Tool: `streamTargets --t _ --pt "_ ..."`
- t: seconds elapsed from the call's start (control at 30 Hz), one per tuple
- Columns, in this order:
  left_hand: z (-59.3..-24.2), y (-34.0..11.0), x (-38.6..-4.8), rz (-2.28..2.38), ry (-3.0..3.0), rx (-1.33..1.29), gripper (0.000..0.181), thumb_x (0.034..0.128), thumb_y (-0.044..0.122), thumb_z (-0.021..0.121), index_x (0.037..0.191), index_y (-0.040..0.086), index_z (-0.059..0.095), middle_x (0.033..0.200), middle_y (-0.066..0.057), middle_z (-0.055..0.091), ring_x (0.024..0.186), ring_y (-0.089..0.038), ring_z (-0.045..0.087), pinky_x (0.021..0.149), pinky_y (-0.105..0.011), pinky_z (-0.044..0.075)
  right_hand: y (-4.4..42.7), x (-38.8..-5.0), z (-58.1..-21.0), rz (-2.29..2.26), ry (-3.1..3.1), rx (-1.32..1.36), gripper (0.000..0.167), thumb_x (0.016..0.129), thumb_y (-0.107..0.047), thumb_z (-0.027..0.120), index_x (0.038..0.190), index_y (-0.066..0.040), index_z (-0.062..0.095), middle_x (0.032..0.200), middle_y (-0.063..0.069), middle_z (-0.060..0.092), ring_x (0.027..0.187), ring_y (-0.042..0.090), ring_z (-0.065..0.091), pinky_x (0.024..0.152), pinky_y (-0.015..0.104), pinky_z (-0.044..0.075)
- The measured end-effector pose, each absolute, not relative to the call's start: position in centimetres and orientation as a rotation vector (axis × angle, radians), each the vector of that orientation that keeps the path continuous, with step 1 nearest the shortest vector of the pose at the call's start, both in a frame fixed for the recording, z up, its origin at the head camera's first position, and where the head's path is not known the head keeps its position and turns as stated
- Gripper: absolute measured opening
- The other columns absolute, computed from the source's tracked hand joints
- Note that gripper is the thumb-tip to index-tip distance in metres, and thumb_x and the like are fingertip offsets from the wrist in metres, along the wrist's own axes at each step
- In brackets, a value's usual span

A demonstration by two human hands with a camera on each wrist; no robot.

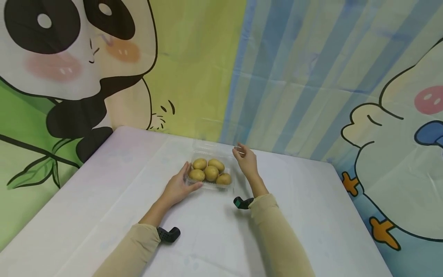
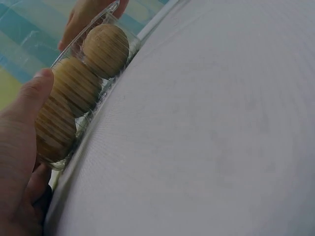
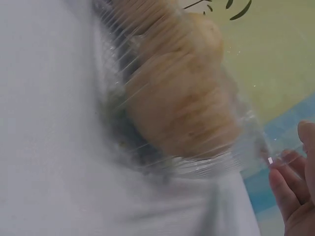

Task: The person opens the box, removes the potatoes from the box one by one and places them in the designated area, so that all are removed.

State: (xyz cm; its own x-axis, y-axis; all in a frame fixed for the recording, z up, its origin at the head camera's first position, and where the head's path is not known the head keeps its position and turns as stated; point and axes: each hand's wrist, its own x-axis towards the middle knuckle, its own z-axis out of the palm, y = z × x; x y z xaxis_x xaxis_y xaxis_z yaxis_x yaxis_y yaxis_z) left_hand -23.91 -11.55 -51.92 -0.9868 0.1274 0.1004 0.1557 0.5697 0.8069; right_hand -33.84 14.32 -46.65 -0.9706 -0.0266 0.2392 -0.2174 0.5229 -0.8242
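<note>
A clear plastic clamshell box (image 1: 210, 186) stands on the table with several yellow-brown potatoes (image 1: 211, 173) inside. Its see-through lid (image 1: 207, 146) is raised at the back. My left hand (image 1: 179, 188) grips the box's left end, the thumb along the front wall and the fingers round the side. In the left wrist view that thumb (image 2: 37, 91) lies against the ribbed wall. At the right rear corner, my right hand (image 1: 246, 159) pinches the lid's clear edge between thumb and curled fingers (image 3: 285, 191). The exact contact is hard to see through the transparent plastic.
A white-covered table (image 1: 207, 238) carries the box near its far edge. Behind it hangs a cloth backdrop (image 1: 194, 69) with cartoon animals and stripes. Black devices (image 1: 169, 234) are strapped at both wrists.
</note>
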Motion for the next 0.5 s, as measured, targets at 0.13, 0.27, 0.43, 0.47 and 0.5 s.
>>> streamTargets --t 0.13,0.27,0.43,0.47,0.5 --pt "-51.9 -11.6 -23.9 -1.400 -2.743 -0.251 0.114 0.0746 0.063 0.069 0.153 0.007 0.009 0.154 -0.011 0.029 0.142 -0.033 0.028 0.116 -0.049 0.024 14.2 -34.1 -47.8 1.524 -2.536 0.188 0.047 0.095 -0.027 0.058 0.137 -0.007 0.050 0.124 0.011 0.065 0.109 0.028 0.065 0.090 0.035 0.055" --pt "-51.9 -11.6 -23.9 -1.389 -2.746 -0.252 0.113 0.0750 0.064 0.068 0.153 0.006 0.009 0.154 -0.011 0.029 0.141 -0.034 0.028 0.115 -0.051 0.024 14.2 -34.2 -48.7 1.735 -2.434 0.165 0.043 0.095 -0.017 0.058 0.136 -0.003 0.051 0.124 0.015 0.064 0.103 0.030 0.067 0.083 0.027 0.057" --pt "-52.2 -11.6 -23.9 -1.392 -2.737 -0.257 0.112 0.0752 0.064 0.067 0.153 0.007 0.010 0.154 -0.009 0.029 0.141 -0.034 0.028 0.115 -0.051 0.025 14.6 -34.6 -49.8 1.791 -2.413 0.160 0.040 0.095 -0.013 0.057 0.134 -0.003 0.053 0.123 0.016 0.064 0.099 0.027 0.069 0.078 0.017 0.055" --pt "-52.3 -11.6 -23.8 -1.388 -2.732 -0.261 0.112 0.0753 0.064 0.067 0.153 0.007 0.010 0.154 -0.010 0.029 0.141 -0.034 0.029 0.115 -0.051 0.025 14.7 -34.7 -49.9 1.797 -2.415 0.169 0.040 0.095 -0.013 0.057 0.134 -0.003 0.053 0.123 0.016 0.064 0.099 0.027 0.069 0.080 0.018 0.055" --pt "-52.3 -11.6 -23.8 -1.384 -2.727 -0.263 0.112 0.0756 0.063 0.067 0.153 0.006 0.010 0.153 -0.010 0.029 0.141 -0.034 0.029 0.115 -0.051 0.025 14.8 -34.7 -50.0 1.811 -2.413 0.175 0.040 0.095 -0.013 0.057 0.134 -0.003 0.053 0.124 0.016 0.064 0.100 0.027 0.069 0.080 0.018 0.055"
